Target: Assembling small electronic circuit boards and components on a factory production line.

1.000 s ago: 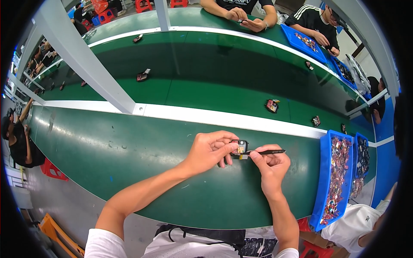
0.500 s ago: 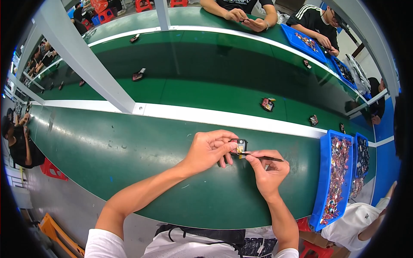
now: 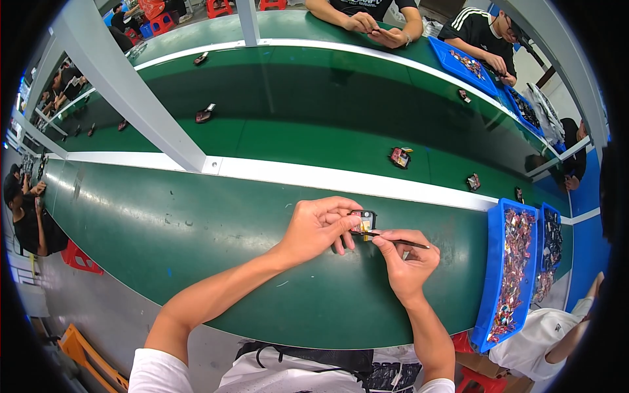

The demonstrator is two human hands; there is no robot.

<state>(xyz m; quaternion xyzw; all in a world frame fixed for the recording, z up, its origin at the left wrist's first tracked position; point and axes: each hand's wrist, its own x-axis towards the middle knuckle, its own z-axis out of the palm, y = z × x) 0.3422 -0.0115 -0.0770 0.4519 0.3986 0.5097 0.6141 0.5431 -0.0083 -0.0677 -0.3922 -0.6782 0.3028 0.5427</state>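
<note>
Green bench [image 3: 196, 242]: left hand [image 3: 318, 226] fingers grasp one small part [image 3: 363, 219], right hand [image 3: 406, 259] one thin tool [image 3: 400, 241].

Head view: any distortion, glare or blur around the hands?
Head view: strong fisheye, the white rail bows and corners go black; soft ceiling-light sheen on the green table; left hand, right hand and the small black part look sharp.

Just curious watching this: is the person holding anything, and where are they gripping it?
The left hand pinches a small black part by its left edge. The right hand holds a thin dark tool around its middle.
</note>
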